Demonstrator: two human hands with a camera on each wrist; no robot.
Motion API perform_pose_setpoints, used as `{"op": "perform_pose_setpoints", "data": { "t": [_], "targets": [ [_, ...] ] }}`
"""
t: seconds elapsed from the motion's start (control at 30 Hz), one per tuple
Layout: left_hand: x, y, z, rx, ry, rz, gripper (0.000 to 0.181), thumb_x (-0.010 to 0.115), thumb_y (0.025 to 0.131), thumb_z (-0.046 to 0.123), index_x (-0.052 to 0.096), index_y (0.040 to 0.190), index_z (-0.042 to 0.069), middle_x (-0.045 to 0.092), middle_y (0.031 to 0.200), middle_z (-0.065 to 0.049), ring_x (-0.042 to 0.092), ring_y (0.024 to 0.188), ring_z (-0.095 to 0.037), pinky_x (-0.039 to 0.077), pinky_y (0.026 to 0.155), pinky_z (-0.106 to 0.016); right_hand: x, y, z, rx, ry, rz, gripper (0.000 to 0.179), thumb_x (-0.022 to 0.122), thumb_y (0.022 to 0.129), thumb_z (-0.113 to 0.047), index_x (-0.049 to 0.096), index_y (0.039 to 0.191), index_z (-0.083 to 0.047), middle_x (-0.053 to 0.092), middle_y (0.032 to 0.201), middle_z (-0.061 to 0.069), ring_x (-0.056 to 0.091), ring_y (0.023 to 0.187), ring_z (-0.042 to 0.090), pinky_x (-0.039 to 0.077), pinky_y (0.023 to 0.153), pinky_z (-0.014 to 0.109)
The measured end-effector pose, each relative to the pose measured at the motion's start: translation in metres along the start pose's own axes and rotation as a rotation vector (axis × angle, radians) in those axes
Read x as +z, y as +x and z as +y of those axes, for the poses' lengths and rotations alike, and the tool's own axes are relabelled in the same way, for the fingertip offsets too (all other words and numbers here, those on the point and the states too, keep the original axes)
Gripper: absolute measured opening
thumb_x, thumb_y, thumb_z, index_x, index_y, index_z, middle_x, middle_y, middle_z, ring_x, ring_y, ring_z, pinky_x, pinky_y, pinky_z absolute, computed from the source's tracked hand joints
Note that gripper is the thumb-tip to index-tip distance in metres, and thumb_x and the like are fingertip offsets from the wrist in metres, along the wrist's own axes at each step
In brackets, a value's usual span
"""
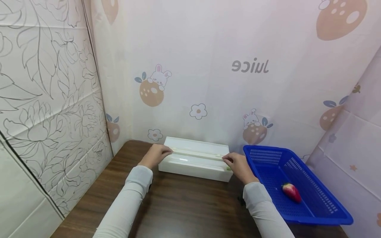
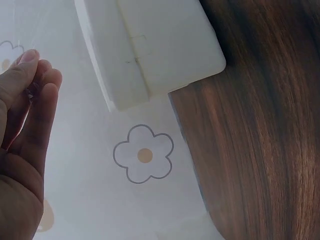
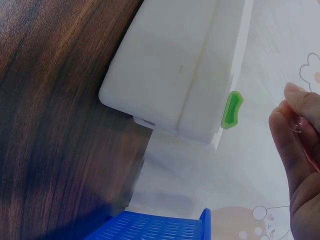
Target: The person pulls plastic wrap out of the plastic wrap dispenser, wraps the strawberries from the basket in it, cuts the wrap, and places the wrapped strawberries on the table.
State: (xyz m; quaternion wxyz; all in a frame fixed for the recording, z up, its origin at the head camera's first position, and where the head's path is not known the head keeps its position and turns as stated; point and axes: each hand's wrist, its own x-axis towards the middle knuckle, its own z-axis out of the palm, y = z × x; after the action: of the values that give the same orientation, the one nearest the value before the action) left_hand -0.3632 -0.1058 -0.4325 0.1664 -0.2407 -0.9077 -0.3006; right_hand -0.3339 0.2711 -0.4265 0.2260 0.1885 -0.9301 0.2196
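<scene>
A long white cling film dispenser (image 1: 193, 174) stands on the wooden table against the back wall covering, its lid raised behind. My left hand (image 1: 155, 156) is over its left end, thumb and fingertips pinching clear film. Over the right end, my right hand (image 1: 239, 166) pinches the other side of the cling film (image 3: 298, 125), a crumpled bit of which shows between the fingers. In the right wrist view, a green slide cutter (image 3: 232, 111) sits on the dispenser's edge, near its right end. Both wrist views show the hands raised beyond the dispenser's rim.
To the right stands a blue plastic basket (image 1: 272, 211) with perforated sides, close to my right forearm. One red strawberry (image 1: 292, 192) lies in it. Printed wall coverings (image 1: 190, 82) enclose the back and sides of the brown wooden table (image 1: 190, 208).
</scene>
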Motion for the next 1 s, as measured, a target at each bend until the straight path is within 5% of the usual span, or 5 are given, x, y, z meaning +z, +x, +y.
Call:
{"op": "perform_pose_setpoints", "data": {
  "t": [0.23, 0.53, 1.0],
  "targets": [
    [-0.003, 0.001, 0.0, 0.002, -0.035, 0.043, 0.011, 0.068, 0.084, 0.021, 0.075, 0.092, 0.017, 0.073, 0.091, 0.004, 0.062, 0.082, -0.006, 0.056, 0.076, -0.032, -0.006, 0.002, -0.002, 0.033, -0.014, 0.016, 0.008, 0.07, 0.083, -0.019, 0.073, 0.089, -0.014, 0.07, 0.085, 0.003, 0.06, 0.076, 0.014, 0.055, 0.067, 0.04],
    [-0.012, 0.003, 0.005, -0.017, -0.031, 0.022, 0.017, 0.062, 0.09, 0.024, 0.073, 0.098, 0.014, 0.072, 0.097, 0.001, 0.062, 0.089, -0.009, 0.055, 0.08, -0.034, -0.015, 0.005, -0.007, 0.029, 0.006, 0.032, 0.007, 0.07, 0.084, -0.019, 0.073, 0.088, -0.014, 0.07, 0.084, 0.004, 0.059, 0.076, 0.015, 0.055, 0.067, 0.041],
    [-0.021, 0.005, 0.009, 0.065, -0.005, 0.08, 0.018, 0.061, 0.09, 0.024, 0.073, 0.099, 0.013, 0.072, 0.095, 0.001, 0.062, 0.087, -0.009, 0.055, 0.078, -0.034, -0.023, 0.008, -0.01, -0.006, -0.004, 0.063, 0.009, 0.069, 0.084, -0.018, 0.072, 0.091, -0.012, 0.069, 0.085, 0.005, 0.061, 0.076, 0.015, 0.056, 0.065, 0.041]
  ]
}}
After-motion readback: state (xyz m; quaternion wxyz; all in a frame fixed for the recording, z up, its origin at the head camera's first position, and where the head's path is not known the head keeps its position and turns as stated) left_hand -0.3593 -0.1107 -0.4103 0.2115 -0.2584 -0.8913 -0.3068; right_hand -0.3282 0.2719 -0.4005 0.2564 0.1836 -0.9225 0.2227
